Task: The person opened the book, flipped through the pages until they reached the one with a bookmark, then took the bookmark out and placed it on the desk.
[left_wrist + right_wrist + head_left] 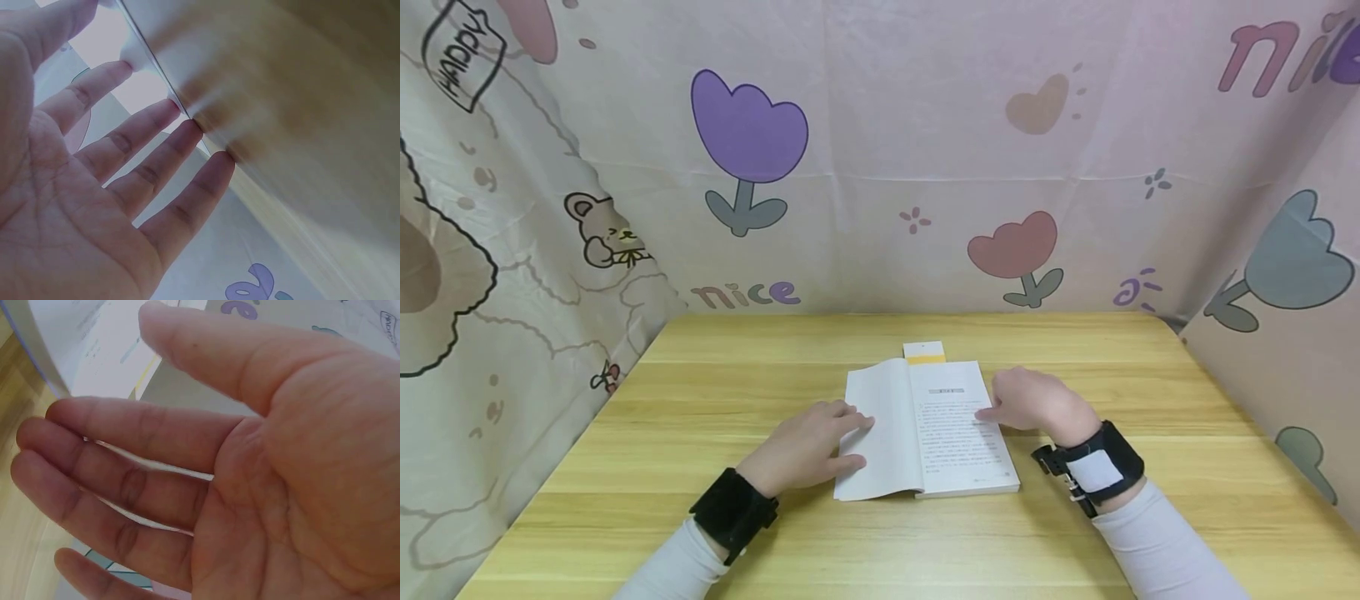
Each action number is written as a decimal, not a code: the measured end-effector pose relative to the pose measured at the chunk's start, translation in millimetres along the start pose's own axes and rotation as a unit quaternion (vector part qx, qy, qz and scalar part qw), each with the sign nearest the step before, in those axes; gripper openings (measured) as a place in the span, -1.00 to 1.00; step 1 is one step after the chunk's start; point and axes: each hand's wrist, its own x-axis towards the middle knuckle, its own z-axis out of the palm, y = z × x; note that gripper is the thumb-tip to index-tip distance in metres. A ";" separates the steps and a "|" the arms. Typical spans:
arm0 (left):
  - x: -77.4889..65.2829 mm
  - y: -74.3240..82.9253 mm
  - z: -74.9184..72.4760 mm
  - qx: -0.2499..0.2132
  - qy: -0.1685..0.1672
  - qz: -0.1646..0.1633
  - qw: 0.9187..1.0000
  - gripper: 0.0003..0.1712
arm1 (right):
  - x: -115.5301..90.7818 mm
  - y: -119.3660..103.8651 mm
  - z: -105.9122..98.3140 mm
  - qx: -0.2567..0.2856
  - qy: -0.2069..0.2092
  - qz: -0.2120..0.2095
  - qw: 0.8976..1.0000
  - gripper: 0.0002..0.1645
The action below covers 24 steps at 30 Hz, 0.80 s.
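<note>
While the spread book (955,446) lies on the light wood-grained tabletop (760,367), the left hand (805,440) rests on its left page, fingers spread and unclenched; the right hand (1041,404), fingers loosely extended, touches the right page. A white-and-yellow card (923,351) shows beyond the book's top edge. Pale printed cloth (880,108) hangs behind the tabletop and along both sides.

On a wood-grain table (625,433), an open book (955,446), perhaps a card (922,350) behind it.
</note>
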 end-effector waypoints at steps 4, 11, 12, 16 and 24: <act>0.2 -0.2 0.3 -0.002 0.003 0.001 1.000 -0.34 | -0.7 -1.1 -1.1 0.004 -0.004 -0.004 1.000 -0.43; 0.5 0.3 -0.5 -0.001 0.003 0.004 1.000 -0.34 | -5.8 -3.4 -5.9 -0.003 0.017 -0.016 1.000 -0.42; 0.5 0.4 -1.1 -0.002 0.002 0.004 1.000 -0.34 | -6.7 -3.3 -6.7 -0.005 0.021 -0.020 1.000 -0.43; 0.6 0.0 -2.4 -0.004 -0.001 0.001 1.000 -0.34 | -8.3 -2.8 -9.2 -0.008 0.033 -0.034 0.999 -0.47; 0.6 -1.8 -2.0 -0.008 -0.014 -0.007 1.000 -0.33 | -6.2 0.4 -9.2 0.002 0.028 -0.048 0.998 -0.57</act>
